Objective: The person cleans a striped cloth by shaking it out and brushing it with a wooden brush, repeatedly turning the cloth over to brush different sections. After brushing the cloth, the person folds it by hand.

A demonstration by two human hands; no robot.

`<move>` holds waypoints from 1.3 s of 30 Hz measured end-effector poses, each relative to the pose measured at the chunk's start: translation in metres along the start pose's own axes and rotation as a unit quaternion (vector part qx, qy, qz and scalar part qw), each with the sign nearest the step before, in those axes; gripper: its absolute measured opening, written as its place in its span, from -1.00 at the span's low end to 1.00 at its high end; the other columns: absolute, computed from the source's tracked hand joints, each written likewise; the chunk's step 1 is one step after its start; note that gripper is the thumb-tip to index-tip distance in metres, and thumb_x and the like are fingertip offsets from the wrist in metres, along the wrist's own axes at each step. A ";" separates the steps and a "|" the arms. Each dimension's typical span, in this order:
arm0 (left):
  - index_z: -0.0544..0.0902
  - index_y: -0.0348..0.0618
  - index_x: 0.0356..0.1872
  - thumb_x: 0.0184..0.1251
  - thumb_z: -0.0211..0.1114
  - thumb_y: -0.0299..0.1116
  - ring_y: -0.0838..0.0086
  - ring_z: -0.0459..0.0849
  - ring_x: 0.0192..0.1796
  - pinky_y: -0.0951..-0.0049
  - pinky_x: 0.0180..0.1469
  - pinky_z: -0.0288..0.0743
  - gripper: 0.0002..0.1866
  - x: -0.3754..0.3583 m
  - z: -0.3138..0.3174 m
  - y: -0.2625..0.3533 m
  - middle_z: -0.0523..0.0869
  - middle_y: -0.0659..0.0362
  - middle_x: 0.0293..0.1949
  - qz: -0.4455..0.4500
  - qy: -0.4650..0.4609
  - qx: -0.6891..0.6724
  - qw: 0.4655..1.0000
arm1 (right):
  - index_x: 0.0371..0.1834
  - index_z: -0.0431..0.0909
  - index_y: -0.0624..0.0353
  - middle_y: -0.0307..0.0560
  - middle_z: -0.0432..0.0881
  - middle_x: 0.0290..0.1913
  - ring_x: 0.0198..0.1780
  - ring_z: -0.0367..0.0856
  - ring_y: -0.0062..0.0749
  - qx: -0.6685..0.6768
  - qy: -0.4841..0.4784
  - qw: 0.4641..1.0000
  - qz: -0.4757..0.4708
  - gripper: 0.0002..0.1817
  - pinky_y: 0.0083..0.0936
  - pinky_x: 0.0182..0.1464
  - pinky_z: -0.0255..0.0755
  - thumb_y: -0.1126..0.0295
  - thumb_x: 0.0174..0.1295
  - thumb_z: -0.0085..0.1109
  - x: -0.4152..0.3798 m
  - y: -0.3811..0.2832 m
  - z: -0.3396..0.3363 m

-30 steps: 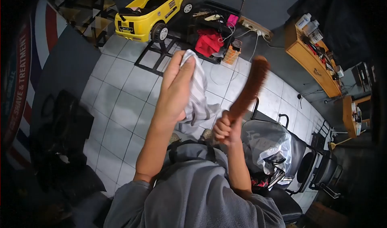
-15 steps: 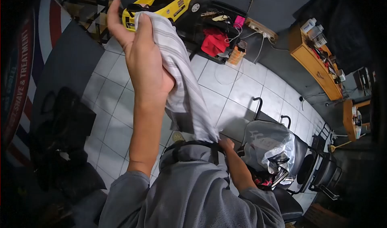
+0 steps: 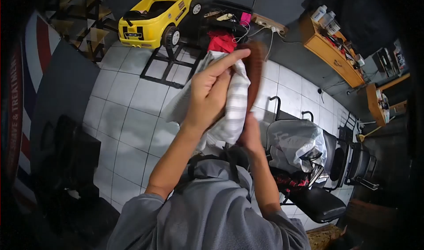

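Observation:
My left hand (image 3: 210, 95) is raised in front of me, pinching a white-and-grey striped cloth (image 3: 236, 104) that drapes below and behind it. Its index finger points toward the upper right. My right hand (image 3: 251, 135) is at the lower edge of the cloth, smeared by motion, with its fingers partly hidden behind the fabric. From it rises a long brown object (image 3: 255, 75) with a rounded top and faint ridges. This object stands close along the cloth's right side, too blurred to name.
A yellow toy car (image 3: 154, 18) stands at the back, near a black metal frame (image 3: 170, 69) on the tiles. Red cloth (image 3: 221, 42) lies on a dark shelf. Right of me, a plastic bag (image 3: 287, 139) rests on a black chair (image 3: 320, 206). A wooden drawer unit (image 3: 338, 62) holds bottles.
My left hand has come down and rightward, bunching the outstretched cloth. My right hand has risen, and the brown object now shows above it. My view has shifted slightly.

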State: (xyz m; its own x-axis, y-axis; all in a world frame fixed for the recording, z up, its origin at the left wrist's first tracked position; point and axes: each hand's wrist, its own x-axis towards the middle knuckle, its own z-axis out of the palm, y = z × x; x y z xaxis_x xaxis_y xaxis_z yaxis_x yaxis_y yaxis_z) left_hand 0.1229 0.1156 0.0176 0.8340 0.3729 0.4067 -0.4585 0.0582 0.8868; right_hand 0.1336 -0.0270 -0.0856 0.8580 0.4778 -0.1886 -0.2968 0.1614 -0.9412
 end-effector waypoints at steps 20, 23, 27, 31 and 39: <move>0.60 -0.20 0.03 -0.13 -0.03 -0.69 0.48 0.53 -0.34 0.59 -0.21 0.38 -0.43 -0.014 -0.043 0.028 0.70 0.08 -0.20 0.171 0.055 0.346 0.921 | -0.47 0.40 0.12 -0.35 0.24 -0.73 -0.79 0.13 -0.59 -0.100 -0.002 0.946 0.308 -0.34 -0.55 -0.75 0.04 -0.32 0.24 -0.31 0.094 0.162 -0.125; 0.64 -0.11 -0.01 -0.22 0.12 -0.72 0.41 0.60 -0.44 0.45 -0.32 0.48 -0.41 -0.009 -0.021 0.023 0.71 0.10 -0.23 0.244 -0.005 0.453 0.858 | -0.46 0.36 0.05 -0.46 0.10 -0.74 -0.78 -0.01 -0.72 0.011 -0.012 0.979 0.204 -0.42 -0.68 -0.75 -0.09 -0.26 0.29 -0.31 0.062 0.009 -0.062; 0.74 -0.08 -0.28 -0.35 0.29 -0.61 0.38 0.64 -0.40 0.53 -0.30 0.50 -0.58 0.001 0.012 0.011 0.72 0.17 -0.40 0.288 0.035 0.440 0.850 | -0.24 0.47 0.30 -0.13 0.53 -0.43 -0.35 0.48 -0.51 -0.092 -0.109 0.986 -0.086 -0.53 -0.51 -0.30 0.35 0.07 0.38 -0.25 0.048 -0.028 -0.042; 0.71 -0.12 -0.46 -0.31 0.24 -0.54 0.26 0.58 -0.43 0.34 -0.19 0.50 -0.76 0.012 0.016 0.009 0.63 0.15 -0.53 0.348 0.118 0.442 0.818 | -0.12 0.50 0.33 0.11 0.61 -0.17 -0.17 0.57 -0.14 -0.306 -0.241 0.888 -0.243 -0.66 -0.39 -0.07 0.41 0.30 0.14 0.03 0.058 0.016 -0.056; 0.58 -0.31 -0.32 -0.09 0.20 -0.73 0.51 0.54 -0.27 0.63 -0.22 0.37 -0.76 0.020 0.006 -0.012 0.54 0.18 -0.34 0.235 0.351 0.250 0.871 | 0.05 0.51 0.13 0.15 0.56 0.00 0.08 0.52 -0.03 -0.697 -0.278 0.617 0.236 -0.45 -0.21 0.06 0.41 -0.07 0.20 -0.08 0.069 0.236 -0.227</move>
State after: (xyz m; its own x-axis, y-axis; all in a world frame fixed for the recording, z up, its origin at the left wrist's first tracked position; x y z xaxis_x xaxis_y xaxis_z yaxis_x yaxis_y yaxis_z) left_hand 0.1465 0.1165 0.0164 0.1157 0.7320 0.6714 -0.3616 -0.5985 0.7148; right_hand 0.2174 -0.1519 -0.3845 0.4218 0.4727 -0.7737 0.5229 -0.8240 -0.2183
